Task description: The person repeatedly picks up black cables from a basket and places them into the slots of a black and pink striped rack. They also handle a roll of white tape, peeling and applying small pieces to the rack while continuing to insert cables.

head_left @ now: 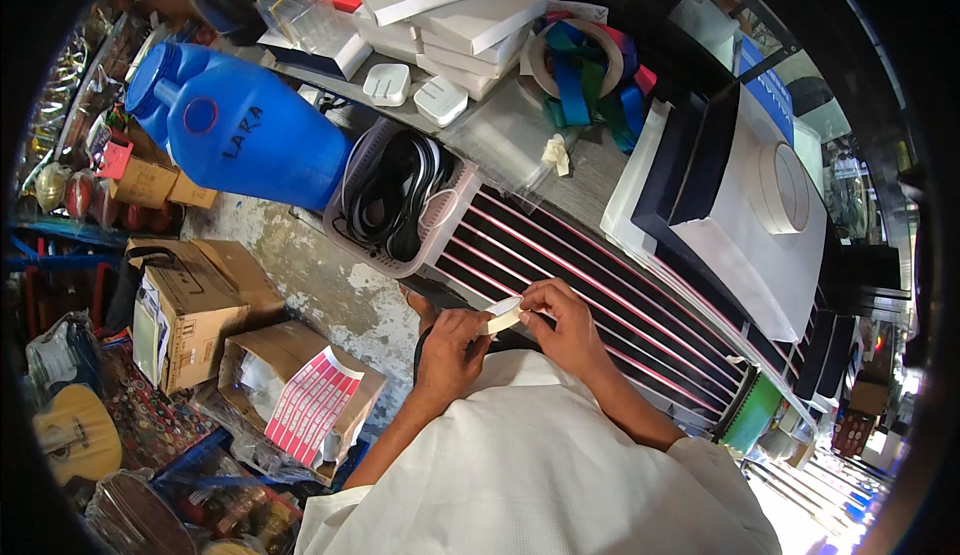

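The left grip and right grip both pinch a pale tape roll, held between them just in front of the white shirt. Beyond are dark strips edged in white and red; beside these, a plastic basket holds black cables, near a blue jug.

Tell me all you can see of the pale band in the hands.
The band is narrow and cream, with a white upper part; it looks like paper or tape, perhaps a roll. It slants just beyond the shirt, right end higher in view. The left hand and right hand pinch opposite ends, partly hiding them.
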Demonstrator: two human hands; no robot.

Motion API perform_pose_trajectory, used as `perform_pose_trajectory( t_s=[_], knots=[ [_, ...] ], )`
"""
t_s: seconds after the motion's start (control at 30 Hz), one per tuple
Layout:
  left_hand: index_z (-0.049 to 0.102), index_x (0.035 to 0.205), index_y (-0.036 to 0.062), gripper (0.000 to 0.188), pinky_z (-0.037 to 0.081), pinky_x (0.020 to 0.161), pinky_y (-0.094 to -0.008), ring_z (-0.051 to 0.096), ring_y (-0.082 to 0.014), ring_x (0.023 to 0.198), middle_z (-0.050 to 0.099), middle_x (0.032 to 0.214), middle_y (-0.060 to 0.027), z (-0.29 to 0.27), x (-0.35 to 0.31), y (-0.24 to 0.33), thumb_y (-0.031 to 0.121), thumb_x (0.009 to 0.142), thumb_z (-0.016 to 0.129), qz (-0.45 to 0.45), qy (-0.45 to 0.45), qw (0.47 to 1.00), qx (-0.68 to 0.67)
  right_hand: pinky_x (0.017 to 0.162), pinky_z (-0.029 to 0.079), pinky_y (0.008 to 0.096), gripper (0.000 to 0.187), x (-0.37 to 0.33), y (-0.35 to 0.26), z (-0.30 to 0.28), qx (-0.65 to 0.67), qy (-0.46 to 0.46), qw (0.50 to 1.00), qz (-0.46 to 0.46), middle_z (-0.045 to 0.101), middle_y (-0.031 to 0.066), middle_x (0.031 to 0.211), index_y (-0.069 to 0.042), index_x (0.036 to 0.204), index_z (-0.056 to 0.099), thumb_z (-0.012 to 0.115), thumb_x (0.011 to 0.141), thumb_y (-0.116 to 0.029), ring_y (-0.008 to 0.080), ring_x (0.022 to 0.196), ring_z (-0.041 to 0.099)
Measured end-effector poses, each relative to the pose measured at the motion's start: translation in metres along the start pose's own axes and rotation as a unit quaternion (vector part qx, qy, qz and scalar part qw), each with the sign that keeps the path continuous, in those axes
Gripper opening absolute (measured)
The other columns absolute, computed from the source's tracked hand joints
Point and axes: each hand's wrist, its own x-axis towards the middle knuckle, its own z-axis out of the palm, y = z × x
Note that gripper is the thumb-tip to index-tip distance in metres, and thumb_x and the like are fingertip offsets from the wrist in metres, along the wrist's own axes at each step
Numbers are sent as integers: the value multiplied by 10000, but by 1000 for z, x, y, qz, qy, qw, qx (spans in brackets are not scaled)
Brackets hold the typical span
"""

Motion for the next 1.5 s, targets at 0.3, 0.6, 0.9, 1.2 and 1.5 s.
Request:
perform_pose_trajectory(
  t_s=[0.3, 0.6, 0.9, 1.2, 1.5],
  knots=[
    [772, 1233, 27, 328, 534, 855, -484, 646, -359, 948, 689, 960, -129, 1, 4, -1, 130, 938, 869, 7, -1, 1000, 29, 874, 597, 375, 174, 7, 10, 2, -8, -33, 999, -9, 646, 135, 1135, 16, 1152, 602, 715, 1023, 45, 221, 958, 685],
    [747, 1221, 4, 268, 556, 851, -507, 679, -404, 960, 689, 995, -181, 4, 7, -1, 149, 1004, 806, -35, 27, 998, -40, 923, 585, 356, 189, 29, 16, -2, -12, -109, 994, 26, 666, 126, 1119, 15, 1251, 604, 678, 1078, -3, 211, 1012, 692],
    [746, 1237, -10, 281, 561, 800, -491, 696, -391, 910, 691, 982, -180, -2, 5, -6, 162, 1020, 797, -95, 31, 991, -85, 890, 547, 248, 212, 33, 33, 18, 175, -91, 978, 73, 641, 6, 1099, -1, 1292, 656, 699, 1084, 6, 69, 910, 579],
    [749, 1234, -7, 276, 569, 800, -484, 713, -388, 918, 715, 1013, -190, 0, 4, -9, 181, 1035, 788, -83, 24, 994, -68, 804, 546, 280, 86, 46, 47, 18, 62, -74, 990, 99, 731, 32, 1016, -14, 1145, 724, 735, 1094, -83, 90, 861, 635],
    [698, 1250, -9, 301, 586, 803, -508, 742, -428, 906, 732, 1033, -222, 18, 44, -27, 173, 1032, 795, -101, 95, 986, -93, 858, 576, 348, 172, 111, 55, 0, -28, -111, 989, 99, 764, 58, 981, -28, 1118, 732, 774, 1072, -189, 159, 907, 703]
  ],
)
